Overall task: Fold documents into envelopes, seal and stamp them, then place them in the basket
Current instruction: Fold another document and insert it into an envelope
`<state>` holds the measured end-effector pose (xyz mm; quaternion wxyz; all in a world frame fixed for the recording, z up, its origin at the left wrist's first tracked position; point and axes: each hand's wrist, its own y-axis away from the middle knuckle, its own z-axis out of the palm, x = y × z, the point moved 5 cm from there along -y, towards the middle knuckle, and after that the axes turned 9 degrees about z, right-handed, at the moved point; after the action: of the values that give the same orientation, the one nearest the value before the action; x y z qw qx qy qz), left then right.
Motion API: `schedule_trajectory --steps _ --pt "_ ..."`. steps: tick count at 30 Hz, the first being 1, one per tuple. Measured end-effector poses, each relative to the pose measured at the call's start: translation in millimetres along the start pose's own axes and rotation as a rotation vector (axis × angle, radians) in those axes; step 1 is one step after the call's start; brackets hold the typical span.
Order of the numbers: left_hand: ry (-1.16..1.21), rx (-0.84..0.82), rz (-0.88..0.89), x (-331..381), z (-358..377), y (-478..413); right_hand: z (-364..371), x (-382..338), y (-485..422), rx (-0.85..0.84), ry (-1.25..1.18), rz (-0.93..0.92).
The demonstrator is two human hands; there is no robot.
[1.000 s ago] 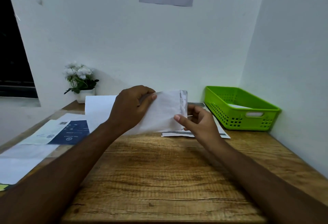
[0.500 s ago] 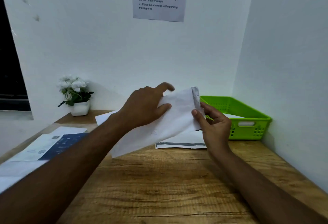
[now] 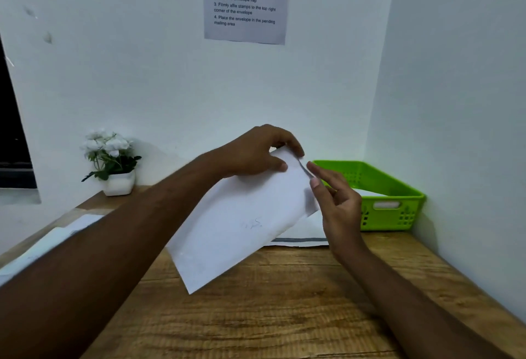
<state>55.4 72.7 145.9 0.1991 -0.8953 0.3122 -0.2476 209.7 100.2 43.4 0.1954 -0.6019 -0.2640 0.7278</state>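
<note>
Left hand point(image 3: 256, 152): pinches the envelope point(image 3: 244, 225) at its top corner.
Right hand point(image 3: 338, 206): fingers straight, touching the flap end.
Basket point(image 3: 398, 217): something white inside already, likely a finished piece.
Left: sealing, stamping, dropping in.

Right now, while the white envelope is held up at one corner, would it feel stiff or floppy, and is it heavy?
Probably fairly stiff: the white envelope looks flat, without sag, though the left hand pinches only its upper corner. Likely light, since that small grip carries it tilted above the table. Thin paper, so pushing it edge-on may buckle it.
</note>
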Motion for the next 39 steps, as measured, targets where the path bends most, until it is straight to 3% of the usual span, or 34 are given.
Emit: schedule_trajectory --steps 6,13,19,24,29,34,39 --pt "0.143 0.088 -0.089 -13 2 8 1 12 -1 0.071 -0.371 0.398" --pt "0.080 0.222 -0.105 -14 1 0 4 10 1 -0.021 -0.358 0.458" --pt "-0.188 -0.188 -0.065 4 13 -23 8 5 2 -0.044 -0.295 0.412" --pt "-0.093 -0.248 -0.084 4 14 -17 6 8 -2 -0.074 -0.362 0.461" --pt "0.010 -0.045 -0.130 -5 -5 0 10 17 -2 -0.139 -0.539 0.652" --pt "0.144 0.466 -0.236 -32 -34 37 17 12 8 -0.458 -0.186 0.744" --pt "0.552 0.800 -0.464 -63 -31 91 7 6 9 -0.626 0.084 0.679"
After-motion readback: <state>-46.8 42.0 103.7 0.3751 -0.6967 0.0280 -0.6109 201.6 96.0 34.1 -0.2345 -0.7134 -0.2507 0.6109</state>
